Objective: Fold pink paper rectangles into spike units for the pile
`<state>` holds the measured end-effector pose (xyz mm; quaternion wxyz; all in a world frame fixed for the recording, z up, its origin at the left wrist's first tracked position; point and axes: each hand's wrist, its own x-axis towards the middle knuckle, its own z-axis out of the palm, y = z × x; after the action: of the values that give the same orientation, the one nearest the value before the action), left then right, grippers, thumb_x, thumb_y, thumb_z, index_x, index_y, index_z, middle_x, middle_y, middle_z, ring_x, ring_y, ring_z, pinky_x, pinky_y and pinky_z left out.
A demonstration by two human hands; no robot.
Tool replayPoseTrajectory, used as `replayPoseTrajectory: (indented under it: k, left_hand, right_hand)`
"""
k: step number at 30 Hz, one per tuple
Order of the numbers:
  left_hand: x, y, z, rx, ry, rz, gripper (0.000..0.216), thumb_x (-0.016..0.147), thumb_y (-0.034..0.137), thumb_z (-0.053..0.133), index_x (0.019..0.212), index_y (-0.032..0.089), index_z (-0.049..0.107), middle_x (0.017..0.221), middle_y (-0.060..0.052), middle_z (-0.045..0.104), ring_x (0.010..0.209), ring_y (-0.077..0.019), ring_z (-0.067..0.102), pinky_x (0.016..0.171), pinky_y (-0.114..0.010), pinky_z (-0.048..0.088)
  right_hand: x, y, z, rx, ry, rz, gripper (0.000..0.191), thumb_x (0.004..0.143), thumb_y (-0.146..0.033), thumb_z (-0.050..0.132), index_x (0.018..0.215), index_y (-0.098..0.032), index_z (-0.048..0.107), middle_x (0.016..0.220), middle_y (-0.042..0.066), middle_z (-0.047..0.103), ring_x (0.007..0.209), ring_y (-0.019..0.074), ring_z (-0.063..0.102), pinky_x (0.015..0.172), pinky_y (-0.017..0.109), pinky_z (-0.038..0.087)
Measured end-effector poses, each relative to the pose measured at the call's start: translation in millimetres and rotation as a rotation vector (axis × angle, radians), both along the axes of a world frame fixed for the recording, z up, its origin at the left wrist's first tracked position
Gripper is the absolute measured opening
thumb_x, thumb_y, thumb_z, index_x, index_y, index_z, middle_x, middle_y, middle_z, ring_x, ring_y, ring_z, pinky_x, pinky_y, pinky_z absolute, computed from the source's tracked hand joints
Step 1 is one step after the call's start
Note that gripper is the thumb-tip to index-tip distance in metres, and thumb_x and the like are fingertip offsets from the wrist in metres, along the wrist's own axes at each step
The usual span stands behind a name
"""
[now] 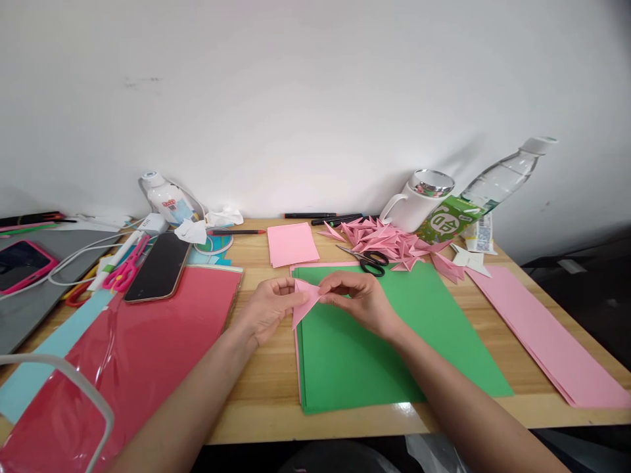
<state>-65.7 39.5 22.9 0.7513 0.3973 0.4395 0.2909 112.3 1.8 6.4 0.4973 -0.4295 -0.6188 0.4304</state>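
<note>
A small folded pink paper piece [304, 301] is held between both hands above the left edge of a green paper stack [394, 341]. My left hand [269, 307] pinches its left side with thumb and fingers closed. My right hand [355, 299] pinches its right side, fingers curled. A pile of several folded pink triangles [389, 242] lies behind the green stack, with black scissors [367, 259] in front of it. A stack of small pink sheets [292, 244] sits behind my hands.
A red plastic-wrapped paper pack [148, 348] with a phone [158, 268] lies left. Long pink strips [547, 335] lie right. White mug [417, 198], water bottle [493, 187], markers [310, 215], pink scissors [125, 266], a laptop [29, 289] and cables line the back.
</note>
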Motion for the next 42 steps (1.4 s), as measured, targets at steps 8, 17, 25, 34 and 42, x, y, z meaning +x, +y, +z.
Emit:
replayPoseTrajectory:
  k: [8, 17, 25, 34, 42]
  left_hand:
    - [-1, 2, 4.1, -0.101, -0.066, -0.064, 0.026, 0.048, 0.018, 0.082, 0.07, 0.01, 0.07, 0.069, -0.005, 0.069, 0.063, -0.0109, 0.059, 0.063, -0.022, 0.044]
    - [2, -2, 5.9, 0.032, 0.073, -0.109, 0.025, 0.05, 0.02, 0.079, 0.071, 0.012, 0.068, 0.072, -0.004, 0.069, 0.064, -0.0122, 0.059, 0.061, -0.023, 0.042]
    - [2, -4, 3.8, 0.115, 0.183, -0.161, 0.022, 0.053, 0.023, 0.077, 0.064, 0.013, 0.061, 0.055, 0.003, 0.057, 0.053, -0.0069, 0.049, 0.053, -0.02, 0.034]
    - [6, -9, 4.6, 0.387, 0.207, -0.18, 0.018, 0.06, 0.021, 0.069, 0.071, 0.014, 0.057, 0.064, 0.003, 0.056, 0.056, -0.0072, 0.049, 0.051, -0.018, 0.037]
    - [8, -13, 3.0, 0.521, 0.226, -0.203, 0.018, 0.065, 0.027, 0.069, 0.073, 0.015, 0.058, 0.068, 0.0, 0.058, 0.058, -0.0089, 0.051, 0.054, -0.02, 0.04]
  right_hand:
    - [5, 0, 2.0, -0.074, 0.077, 0.067, 0.016, 0.066, -0.027, 0.076, 0.069, -0.016, 0.065, 0.074, 0.002, 0.065, 0.068, 0.0125, 0.06, 0.066, 0.026, 0.051]
    - [11, -1, 8.7, -0.115, -0.043, 0.192, 0.017, 0.068, -0.029, 0.073, 0.073, -0.015, 0.065, 0.078, 0.003, 0.064, 0.069, 0.0127, 0.06, 0.068, 0.027, 0.052]
    - [8, 0, 4.0, -0.084, 0.047, 0.159, 0.015, 0.066, -0.027, 0.075, 0.071, -0.016, 0.066, 0.079, 0.003, 0.065, 0.07, 0.0131, 0.061, 0.067, 0.026, 0.051]
    - [12, 1, 3.3, -0.296, 0.145, 0.14, 0.025, 0.056, -0.03, 0.081, 0.066, -0.013, 0.065, 0.068, 0.002, 0.066, 0.062, 0.0116, 0.059, 0.06, 0.025, 0.05]
    - [16, 2, 1.7, -0.347, 0.147, 0.121, 0.029, 0.053, -0.027, 0.082, 0.061, -0.013, 0.059, 0.057, -0.003, 0.059, 0.05, 0.0067, 0.051, 0.049, 0.02, 0.043]
